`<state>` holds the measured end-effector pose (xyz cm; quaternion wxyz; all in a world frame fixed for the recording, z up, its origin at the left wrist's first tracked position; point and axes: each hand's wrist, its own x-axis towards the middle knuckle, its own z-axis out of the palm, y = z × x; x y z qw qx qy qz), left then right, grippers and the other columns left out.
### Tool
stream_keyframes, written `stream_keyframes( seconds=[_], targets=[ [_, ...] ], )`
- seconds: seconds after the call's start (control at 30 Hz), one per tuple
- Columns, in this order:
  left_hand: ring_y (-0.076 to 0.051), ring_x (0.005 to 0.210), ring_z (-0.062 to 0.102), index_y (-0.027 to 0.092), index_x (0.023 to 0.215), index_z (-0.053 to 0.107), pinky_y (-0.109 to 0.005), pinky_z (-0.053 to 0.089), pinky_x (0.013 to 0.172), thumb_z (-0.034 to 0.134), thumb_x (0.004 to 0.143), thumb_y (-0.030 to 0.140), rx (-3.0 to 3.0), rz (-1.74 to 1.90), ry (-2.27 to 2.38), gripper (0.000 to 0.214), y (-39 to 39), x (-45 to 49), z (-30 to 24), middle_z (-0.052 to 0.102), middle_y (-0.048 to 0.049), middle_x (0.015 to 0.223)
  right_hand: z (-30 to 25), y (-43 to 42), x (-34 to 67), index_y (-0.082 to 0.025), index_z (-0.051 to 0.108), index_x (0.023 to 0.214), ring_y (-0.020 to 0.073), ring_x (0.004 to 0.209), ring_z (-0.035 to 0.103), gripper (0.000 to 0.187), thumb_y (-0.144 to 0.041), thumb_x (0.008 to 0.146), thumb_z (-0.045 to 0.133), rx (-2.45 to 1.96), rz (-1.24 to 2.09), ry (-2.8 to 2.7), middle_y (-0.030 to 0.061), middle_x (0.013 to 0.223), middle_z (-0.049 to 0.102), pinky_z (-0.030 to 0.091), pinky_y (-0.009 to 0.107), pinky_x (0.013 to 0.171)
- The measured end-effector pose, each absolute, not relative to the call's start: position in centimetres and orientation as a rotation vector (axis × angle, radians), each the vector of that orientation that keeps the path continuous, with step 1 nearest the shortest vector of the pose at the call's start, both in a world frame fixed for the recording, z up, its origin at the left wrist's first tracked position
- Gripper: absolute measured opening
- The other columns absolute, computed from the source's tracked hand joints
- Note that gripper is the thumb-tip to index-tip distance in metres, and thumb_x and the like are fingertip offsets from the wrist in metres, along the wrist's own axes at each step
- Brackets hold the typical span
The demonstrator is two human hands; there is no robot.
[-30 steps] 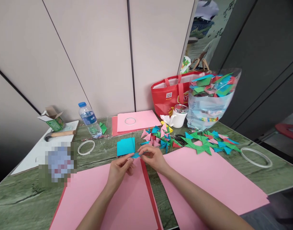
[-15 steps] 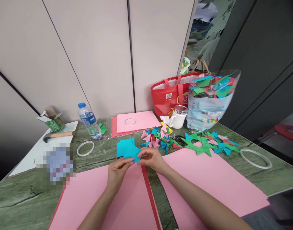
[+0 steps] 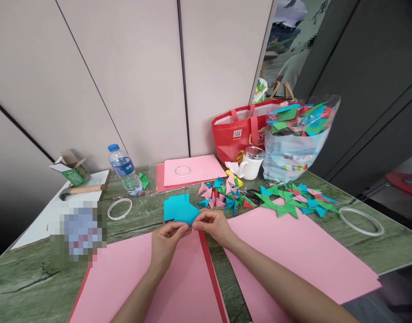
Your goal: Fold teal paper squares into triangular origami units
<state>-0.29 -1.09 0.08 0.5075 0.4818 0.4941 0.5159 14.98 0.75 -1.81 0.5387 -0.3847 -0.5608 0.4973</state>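
Observation:
A piece of blue paper [image 3: 187, 214] is pinched between both hands, its near edge between the fingertips. My left hand [image 3: 167, 240] is closed on its lower left edge. On its lower right side, my right hand [image 3: 214, 226] grips it with bent fingers. Just behind lies a stack of blue paper squares [image 3: 174, 205], partly covered by the held piece. Below my hands are large pink sheets [image 3: 125, 269] with a red sheet under them. To the right of the stack sits a pile of small folded paper pieces [image 3: 219, 193] in pink, blue, green and red.
Green and blue folded paper stars [image 3: 282, 204] lie at right, beside a white ring [image 3: 361, 222]. Further back stand a white mug [image 3: 251, 166], a red bag [image 3: 229, 139] and a plastic bag of folded paper [image 3: 290, 152]. A water bottle [image 3: 125, 170] and a hammer [image 3: 81, 190] are at left.
The blue paper has tipped away from me, lower and flatter, and my fingertips have come closer together along its near edge. The other things stay where they were.

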Motion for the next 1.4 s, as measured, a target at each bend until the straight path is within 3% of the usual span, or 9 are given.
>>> stream_keyframes(
  seconds=[0.2,0.33,0.5,0.8,1.03,1.4],
  targets=[
    [-0.020,0.064,0.066,0.014,0.069,0.061,-0.034,0.055,0.069,0.070,0.059,0.020,1.113,1.330,1.168,0.014,-1.4,0.1,-0.2,0.069,-0.0016,0.065,-2.0,0.4,14.1,-0.016,0.056,0.064,0.0112,0.054,0.054,0.019,-0.027,0.058,0.070,-0.908,1.256,-1.145,-0.0026,0.058,0.055,0.044,0.023,0.052],
    [-0.021,0.065,0.067,0.019,0.084,0.047,-0.038,0.054,0.069,0.068,0.063,0.018,1.081,1.351,1.061,0.030,-1.4,0.2,-0.1,0.067,0.0029,0.058,-2.1,0.3,13.8,-0.020,0.044,0.075,0.0106,0.050,0.054,0.035,-0.025,0.056,0.072,-0.850,1.317,-1.035,-0.0074,0.055,0.053,0.047,0.024,0.051],
    [-0.023,0.068,0.067,0.020,0.101,0.039,-0.038,0.054,0.066,0.067,0.064,0.021,1.089,1.332,1.071,0.046,-1.2,0.2,0.1,0.068,0.0014,0.061,-2.1,0.3,13.7,-0.021,0.038,0.084,0.0112,0.050,0.056,0.042,-0.025,0.058,0.071,-0.848,1.342,-1.025,-0.0061,0.059,0.058,0.048,0.025,0.053],
    [-0.022,0.064,0.067,0.014,0.095,0.049,-0.035,0.054,0.065,0.071,0.057,0.024,1.011,1.254,1.130,0.045,-1.0,0.1,-0.4,0.067,0.0009,0.057,-2.1,0.4,13.8,-0.019,0.044,0.085,0.0109,0.052,0.057,0.040,-0.027,0.057,0.071,-0.903,1.401,-1.045,-0.0044,0.060,0.059,0.046,0.025,0.053],
    [-0.020,0.062,0.066,0.012,0.080,0.059,-0.033,0.054,0.066,0.072,0.056,0.022,1.018,1.187,1.131,0.028,-0.9,0.1,-0.4,0.069,-0.0012,0.062,-2.3,0.4,14.0,-0.017,0.048,0.081,0.0121,0.053,0.058,0.037,-0.027,0.055,0.072,-0.931,1.423,-1.068,-0.0035,0.061,0.060,0.048,0.025,0.053],
    [-0.022,0.070,0.066,0.011,0.082,0.063,-0.036,0.053,0.073,0.073,0.057,0.021,0.922,1.168,1.079,0.029,-0.6,-0.3,-1.2,0.071,-0.0061,0.073,-2.9,1.0,14.0,-0.015,0.053,0.068,0.0107,0.043,0.053,0.034,-0.032,0.048,0.076,-1.029,1.375,-1.074,-0.0054,0.048,0.054,0.041,0.021,0.043]
  ],
)
